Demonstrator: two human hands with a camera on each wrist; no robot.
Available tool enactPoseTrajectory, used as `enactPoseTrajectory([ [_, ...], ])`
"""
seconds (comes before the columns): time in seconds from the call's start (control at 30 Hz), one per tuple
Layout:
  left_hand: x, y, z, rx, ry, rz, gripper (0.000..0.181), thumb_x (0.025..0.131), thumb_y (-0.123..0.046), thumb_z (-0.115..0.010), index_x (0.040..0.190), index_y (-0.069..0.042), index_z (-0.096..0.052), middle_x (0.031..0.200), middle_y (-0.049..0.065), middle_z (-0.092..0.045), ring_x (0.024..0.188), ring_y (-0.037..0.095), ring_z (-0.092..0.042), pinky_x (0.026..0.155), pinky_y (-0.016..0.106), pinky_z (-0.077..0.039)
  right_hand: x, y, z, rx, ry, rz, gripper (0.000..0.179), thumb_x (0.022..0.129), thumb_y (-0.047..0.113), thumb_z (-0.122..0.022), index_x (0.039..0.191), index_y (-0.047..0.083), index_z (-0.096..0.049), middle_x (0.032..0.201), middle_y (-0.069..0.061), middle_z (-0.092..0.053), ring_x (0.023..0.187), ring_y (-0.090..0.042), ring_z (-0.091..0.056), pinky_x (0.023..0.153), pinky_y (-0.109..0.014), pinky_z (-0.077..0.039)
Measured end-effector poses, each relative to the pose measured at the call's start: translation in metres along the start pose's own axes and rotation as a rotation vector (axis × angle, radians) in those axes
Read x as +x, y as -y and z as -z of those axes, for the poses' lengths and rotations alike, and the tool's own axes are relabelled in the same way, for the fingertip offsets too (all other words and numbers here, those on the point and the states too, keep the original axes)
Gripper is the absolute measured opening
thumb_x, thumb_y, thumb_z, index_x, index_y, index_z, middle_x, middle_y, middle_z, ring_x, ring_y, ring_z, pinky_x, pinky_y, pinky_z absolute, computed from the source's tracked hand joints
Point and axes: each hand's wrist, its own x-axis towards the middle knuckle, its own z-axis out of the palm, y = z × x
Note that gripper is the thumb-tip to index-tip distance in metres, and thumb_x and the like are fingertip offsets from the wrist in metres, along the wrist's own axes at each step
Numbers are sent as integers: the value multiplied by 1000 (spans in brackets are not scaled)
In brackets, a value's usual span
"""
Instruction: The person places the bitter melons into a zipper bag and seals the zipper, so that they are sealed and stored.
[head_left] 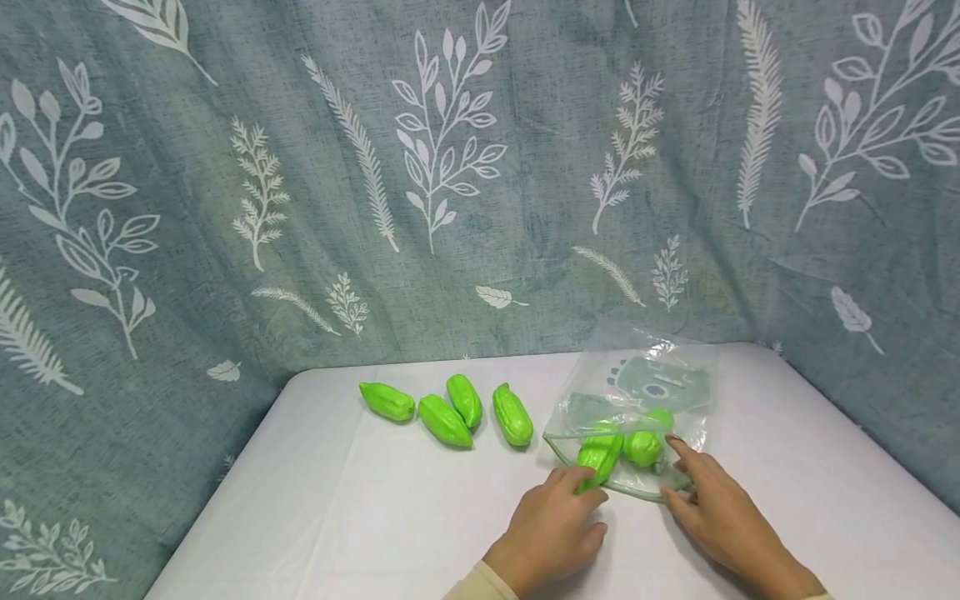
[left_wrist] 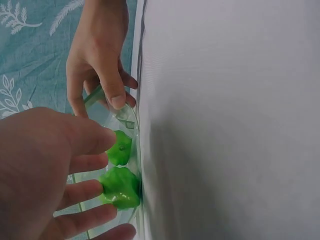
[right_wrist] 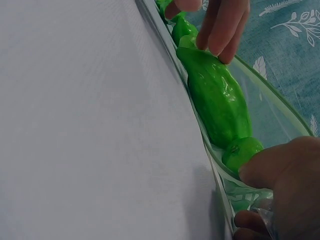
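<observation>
A clear zip bag with a green rim and a printed cartoon face lies at the right, its mouth held apart toward me. Glossy green ribbed fruits, shaped like star fruits, lie inside it. One long fruit sits at the mouth, partly in the bag; the fingertips of my left hand touch its near end, fingers extended. My right hand holds the bag's rim at the right corner, thumb and fingers on either side of the plastic. Near that thumb is a rounder green fruit end.
Several more green fruits are spread to the left of the bag on the white-covered table. Behind the table hangs a teal curtain with white leaf prints; the bag's far end reaches close to it.
</observation>
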Motion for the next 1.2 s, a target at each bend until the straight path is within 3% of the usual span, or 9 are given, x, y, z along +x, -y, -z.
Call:
enactPoseTrajectory([
  [0.57, 8, -1, -10, -26, 69, 20, 30, 88, -36, -72, 117, -29, -74, 138, 4, -56, 122, 15, -56, 73, 26, -55, -1, -1, 0, 13, 28, -10, 75, 86, 12, -76, 150, 4, -39, 115, -16, -62, 85, -20, -64, 70, -40, -55],
  [0.83, 16, -3, -9, -11, 87, 17, 30, 88, -38, -72, 118, -30, -74, 139, 3, -55, 121, 14, -57, 67, 27, -54, -1, -1, 1, -7, 11, 0, 74, 86, 13, -76, 150, 4, -39, 114, -16, -62, 85, -20, -64, 70, -40, -55],
  [1.2, 19, -8, -8, -3, 122, 23, 32, 88, -41, -72, 119, -32, -73, 140, 4, -54, 125, 14, -54, 69, 26, -54, 0, -1, 2, 9, 7, 7, 74, 86, 12, -77, 150, 5, -40, 114, -16, -62, 86, -20, -64, 72, -41, -55],
])
